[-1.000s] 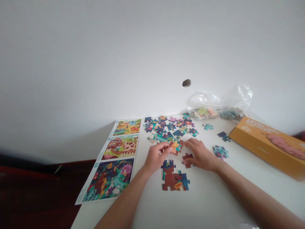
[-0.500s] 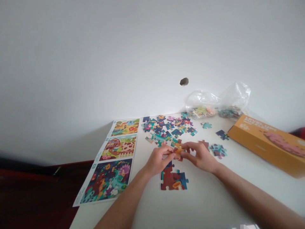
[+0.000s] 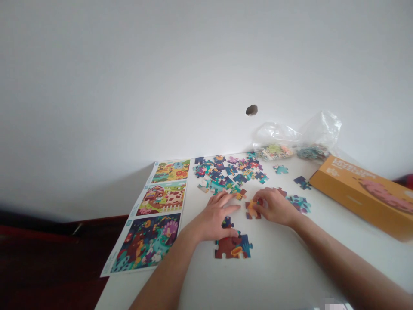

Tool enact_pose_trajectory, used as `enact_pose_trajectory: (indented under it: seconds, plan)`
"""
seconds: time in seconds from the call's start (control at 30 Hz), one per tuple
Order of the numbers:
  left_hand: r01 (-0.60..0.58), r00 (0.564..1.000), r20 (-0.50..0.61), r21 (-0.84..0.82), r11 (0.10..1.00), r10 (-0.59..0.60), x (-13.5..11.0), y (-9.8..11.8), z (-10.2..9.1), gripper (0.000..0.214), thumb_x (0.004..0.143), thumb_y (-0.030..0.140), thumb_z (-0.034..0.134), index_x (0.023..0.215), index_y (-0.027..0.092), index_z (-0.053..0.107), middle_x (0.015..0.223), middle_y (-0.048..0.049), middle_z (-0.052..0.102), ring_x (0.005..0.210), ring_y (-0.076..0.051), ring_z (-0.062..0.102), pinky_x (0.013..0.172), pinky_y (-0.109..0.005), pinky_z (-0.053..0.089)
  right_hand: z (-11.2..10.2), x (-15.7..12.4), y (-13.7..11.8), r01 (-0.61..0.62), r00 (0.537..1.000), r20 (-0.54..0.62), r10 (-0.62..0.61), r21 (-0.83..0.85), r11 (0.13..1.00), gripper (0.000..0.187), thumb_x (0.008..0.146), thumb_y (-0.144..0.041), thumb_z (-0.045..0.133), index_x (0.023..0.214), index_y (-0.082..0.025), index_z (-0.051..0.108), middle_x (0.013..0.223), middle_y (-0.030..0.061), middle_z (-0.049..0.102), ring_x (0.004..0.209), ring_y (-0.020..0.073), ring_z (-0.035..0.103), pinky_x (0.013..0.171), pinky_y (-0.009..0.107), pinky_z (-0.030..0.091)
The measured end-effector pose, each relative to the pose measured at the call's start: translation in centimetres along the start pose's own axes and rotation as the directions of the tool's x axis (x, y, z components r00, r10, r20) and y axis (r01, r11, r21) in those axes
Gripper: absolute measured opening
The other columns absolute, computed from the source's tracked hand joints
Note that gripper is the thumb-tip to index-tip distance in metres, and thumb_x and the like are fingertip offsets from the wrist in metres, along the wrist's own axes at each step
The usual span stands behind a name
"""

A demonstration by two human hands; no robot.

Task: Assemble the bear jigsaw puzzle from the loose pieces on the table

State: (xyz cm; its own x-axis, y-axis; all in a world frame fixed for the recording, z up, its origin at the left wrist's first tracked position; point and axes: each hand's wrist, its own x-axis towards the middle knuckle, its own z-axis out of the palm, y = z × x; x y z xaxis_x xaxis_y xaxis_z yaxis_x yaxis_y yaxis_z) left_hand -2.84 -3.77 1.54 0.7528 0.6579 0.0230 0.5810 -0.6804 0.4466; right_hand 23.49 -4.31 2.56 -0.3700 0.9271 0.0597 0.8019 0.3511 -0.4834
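Bare arms (image 3: pixel 176 262) forward, left grip (image 3: pixel 213 220) palm-down and wide, right grip (image 3: pixel 275 207) in a pinch

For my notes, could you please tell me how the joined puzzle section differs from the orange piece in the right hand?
The joined section is larger than the orange piece. The left hand partly covers the joined section, while the right hand holds the orange piece. Both show some brown.

Orange and brown puzzle piece (image 3: pixel 251 211)
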Motion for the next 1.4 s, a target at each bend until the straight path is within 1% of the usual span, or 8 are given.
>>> enact_pose_trajectory:
  seconds: [0.3, 0.43, 0.53, 0.67, 0.77, 1.07, 1.23, 1.4]
  plan:
    - [0.018, 1.0, -0.018, 0.002, 1.0, -0.018, -0.2, -0.1, -0.3, 0.073, 0.07, 0.052, 0.08, 0.135, 0.029, 0.057, 0.155, -0.009, 0.035, 0.143, -0.038, 0.027, 0.114, -0.055, 0.031, 0.1, -0.5, -0.7, 0.139, 0.986, 0.083, -0.142, 0.031, 0.99, 0.006, 0.083, -0.019, 0.062, 0.086, -0.019, 0.067, 0.081, 0.0029, 0.064, 0.076, 0.0163, 0.059, 0.072, 0.026, 0.042]
    - [-0.031, 0.992, -0.122, 0.007, 1.0, 0.031, 0.0, 0.0, -0.3, 0.051, 0.076, 0.045, 0.077, 0.123, 0.029, 0.066, 0.146, -0.0081, 0.046, 0.138, -0.033, 0.035, 0.115, -0.049, 0.032, 0.2, -0.3, -0.6, 0.112, 0.993, 0.045, -0.112, -0.002, 0.994, 0.017, 0.089, -0.025, 0.058, 0.074, -0.018, 0.063, 0.076, 0.0033, 0.064, 0.072, 0.0158, 0.058, 0.069, 0.027, 0.041]
    - [0.058, 0.969, -0.246, 0.071, 0.996, -0.039, 0.1, -0.3, -0.1, 0.038, 0.085, 0.037, 0.068, 0.122, 0.028, 0.066, 0.14, -0.0081, 0.05, 0.133, -0.03, 0.04, 0.114, -0.05, 0.031, 0.4, -0.1, 0.0, -0.071, 0.994, -0.086, 0.061, -0.12, 0.99, 0.021, 0.092, -0.028, 0.053, 0.078, -0.018, 0.065, 0.08, 0.0058, 0.064, 0.078, 0.019, 0.059, 0.075, 0.03, 0.043]
    - [0.321, 0.909, -0.325, 0.151, 0.935, -0.26, 0.2, -1.1, 0.5, 0.044, 0.087, 0.037, 0.064, 0.131, 0.03, 0.06, 0.147, -0.0096, 0.042, 0.138, -0.034, 0.033, 0.113, -0.058, 0.028, 0.3, -0.3, 1.0, -0.446, 0.881, -0.322, 0.347, -0.321, 0.835, 0.034, 0.089, -0.037, 0.058, 0.116, -0.017, 0.063, 0.109, 0.0161, 0.06, 0.102, 0.0336, 0.057, 0.086, 0.045, 0.042]
    - [0.388, 0.892, -0.313, 0.16, 0.908, -0.326, 0.2, -1.7, 0.9, 0.048, 0.088, 0.041, 0.062, 0.135, 0.035, 0.055, 0.151, -0.0085, 0.036, 0.14, -0.035, 0.03, 0.112, -0.058, 0.028, 0.0, -0.5, 1.9, -0.543, 0.838, -0.294, 0.459, -0.36, 0.759, 0.04, 0.09, -0.043, 0.055, 0.118, -0.016, 0.063, 0.112, 0.0194, 0.057, 0.104, 0.0388, 0.056, 0.084, 0.049, 0.043]
    - [0.368, 0.899, -0.317, 0.17, 0.914, -0.303, 0.2, -2.3, 1.4, 0.05, 0.089, 0.044, 0.059, 0.139, 0.037, 0.051, 0.153, -0.0084, 0.032, 0.141, -0.036, 0.028, 0.113, -0.058, 0.026, 0.5, 0.2, 3.4, -0.234, 0.968, -0.143, 0.206, -0.226, 0.946, 0.035, 0.092, -0.033, 0.055, 0.121, -0.016, 0.062, 0.109, 0.0148, 0.058, 0.102, 0.0285, 0.058, 0.094, 0.04, 0.044]
    - [0.378, 0.865, -0.402, 0.129, 0.917, -0.3, 0.3, -2.4, 1.3, 0.046, 0.087, 0.041, 0.063, 0.131, 0.031, 0.058, 0.148, -0.0095, 0.038, 0.137, -0.037, 0.034, 0.111, -0.06, 0.031, 1.3, 0.3, 3.1, -0.088, 0.986, -0.152, 0.067, -0.139, 0.986, 0.031, 0.09, -0.032, 0.059, 0.117, -0.017, 0.063, 0.106, 0.0122, 0.06, 0.101, 0.0279, 0.058, 0.091, 0.04, 0.047]
    - [0.35, 0.822, -0.498, 0.06, 0.935, -0.276, 0.5, -2.8, 1.1, 0.018, 0.084, 0.03, 0.067, 0.099, 0.02, 0.07, 0.127, -0.0115, 0.053, 0.125, -0.03, 0.047, 0.109, -0.049, 0.042, 1.6, 0.5, 3.2, -0.038, 0.985, -0.171, 0.018, -0.112, 0.993, 0.029, 0.089, -0.03, 0.06, 0.115, -0.018, 0.064, 0.102, 0.011, 0.06, 0.099, 0.027, 0.058, 0.091, 0.04, 0.048]
